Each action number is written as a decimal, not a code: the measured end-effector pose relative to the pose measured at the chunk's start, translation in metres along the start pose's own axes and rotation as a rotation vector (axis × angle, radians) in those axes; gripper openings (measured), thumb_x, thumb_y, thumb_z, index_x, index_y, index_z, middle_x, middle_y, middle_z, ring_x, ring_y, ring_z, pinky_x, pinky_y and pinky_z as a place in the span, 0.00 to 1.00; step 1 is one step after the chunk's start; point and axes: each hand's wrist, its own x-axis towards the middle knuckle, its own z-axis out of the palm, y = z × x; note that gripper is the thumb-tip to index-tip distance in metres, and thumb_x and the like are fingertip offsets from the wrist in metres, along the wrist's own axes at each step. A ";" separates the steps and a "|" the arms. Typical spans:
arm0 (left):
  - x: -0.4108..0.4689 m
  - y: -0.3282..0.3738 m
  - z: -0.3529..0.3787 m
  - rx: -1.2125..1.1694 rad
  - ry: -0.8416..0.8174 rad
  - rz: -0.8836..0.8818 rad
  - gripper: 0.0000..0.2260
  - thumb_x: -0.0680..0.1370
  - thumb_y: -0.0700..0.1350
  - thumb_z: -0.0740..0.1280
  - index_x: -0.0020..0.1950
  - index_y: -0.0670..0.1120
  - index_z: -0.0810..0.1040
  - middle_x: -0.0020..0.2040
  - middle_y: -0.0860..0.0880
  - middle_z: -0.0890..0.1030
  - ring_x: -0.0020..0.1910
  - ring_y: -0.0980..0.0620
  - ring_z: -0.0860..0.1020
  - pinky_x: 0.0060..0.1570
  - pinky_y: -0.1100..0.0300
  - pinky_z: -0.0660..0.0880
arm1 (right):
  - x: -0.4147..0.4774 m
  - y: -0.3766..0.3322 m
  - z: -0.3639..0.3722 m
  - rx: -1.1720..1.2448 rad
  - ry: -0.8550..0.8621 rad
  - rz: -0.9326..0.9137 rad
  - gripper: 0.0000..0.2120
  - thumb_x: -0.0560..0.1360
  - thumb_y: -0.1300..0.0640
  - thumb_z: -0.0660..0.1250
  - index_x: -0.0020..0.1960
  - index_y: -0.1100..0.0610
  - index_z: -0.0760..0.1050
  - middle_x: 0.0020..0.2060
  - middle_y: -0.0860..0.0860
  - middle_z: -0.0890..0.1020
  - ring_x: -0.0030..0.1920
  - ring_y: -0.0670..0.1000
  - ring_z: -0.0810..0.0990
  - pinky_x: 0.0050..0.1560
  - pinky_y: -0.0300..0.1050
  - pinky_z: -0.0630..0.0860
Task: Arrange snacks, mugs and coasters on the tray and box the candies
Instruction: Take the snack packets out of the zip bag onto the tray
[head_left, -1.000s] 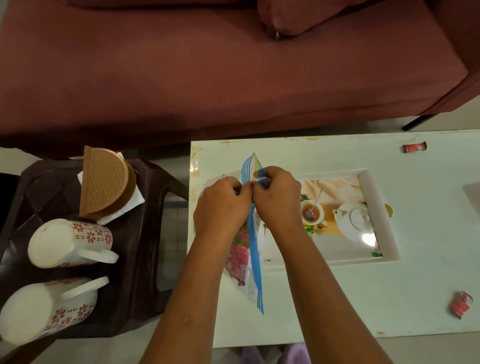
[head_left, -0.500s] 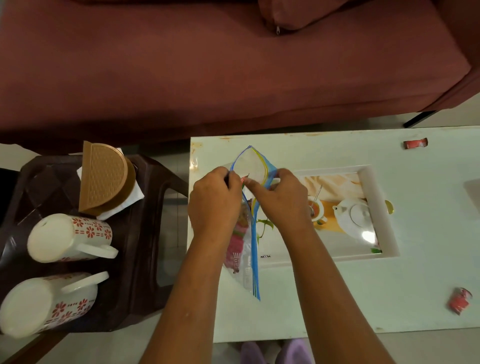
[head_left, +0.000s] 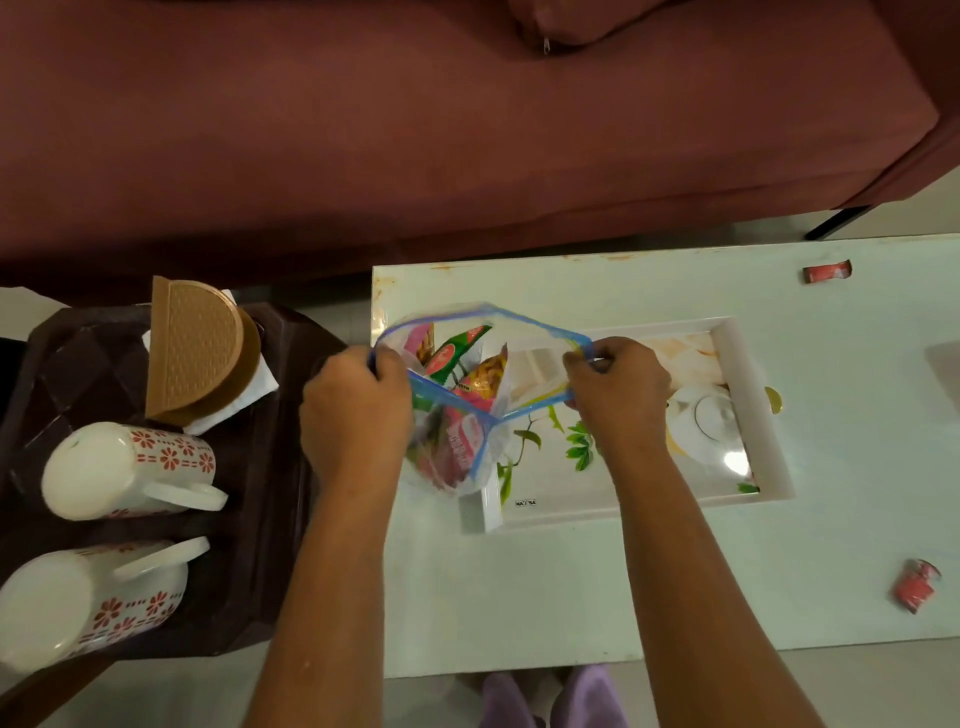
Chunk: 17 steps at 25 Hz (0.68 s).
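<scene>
Head view: my read from here. Left hand (head_left: 356, 415) pinches one side of the blue zip rim of the clear plastic zip bag (head_left: 452, 462), and right hand (head_left: 621, 395) pinches the opposite side. Between them the mouth is stretched wide. Colourful foil snack packets (head_left: 457, 364) sit upright inside.

The bag is over the left end of the white rectangular tray with the teapot print (head_left: 759, 415). I can't tell if its bottom rests there or hangs. The tray lies on the pale glossy bench (head_left: 571, 597) with no task items on it yet.

Step in hand, I'd say: bag opened, snacks about to come out. The next move needs one hand freed to reach in while the other keeps the rim up so the bag doesn't collapse.

Still out:
- two red wrapped candies (head_left: 826, 272) (head_left: 915, 592), loose on the bench
- two white mugs with red flower print (head_left: 124, 467) (head_left: 78, 608), on their sides
- tan round coasters (head_left: 192, 348), with the mugs on the dark brown plastic stool (head_left: 270, 519)
</scene>
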 end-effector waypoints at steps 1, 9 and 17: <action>0.001 -0.001 0.000 -0.029 0.003 -0.013 0.16 0.80 0.53 0.57 0.49 0.44 0.78 0.43 0.44 0.81 0.39 0.48 0.79 0.32 0.60 0.70 | -0.003 -0.003 0.001 0.054 -0.096 0.041 0.18 0.72 0.48 0.69 0.55 0.59 0.75 0.46 0.57 0.83 0.41 0.56 0.84 0.48 0.53 0.81; -0.034 -0.002 0.017 0.185 -0.323 -0.053 0.15 0.77 0.57 0.62 0.54 0.47 0.76 0.43 0.49 0.78 0.39 0.50 0.77 0.33 0.59 0.74 | -0.023 0.006 0.009 -0.010 -0.306 -0.015 0.26 0.67 0.65 0.71 0.62 0.53 0.67 0.45 0.56 0.79 0.42 0.55 0.82 0.34 0.42 0.80; -0.005 -0.014 -0.013 0.018 -0.144 -0.048 0.13 0.79 0.53 0.60 0.49 0.45 0.78 0.41 0.46 0.81 0.38 0.48 0.80 0.37 0.56 0.76 | -0.013 0.003 0.009 -0.198 0.070 -0.249 0.35 0.70 0.62 0.72 0.69 0.48 0.58 0.54 0.53 0.75 0.58 0.54 0.75 0.50 0.51 0.78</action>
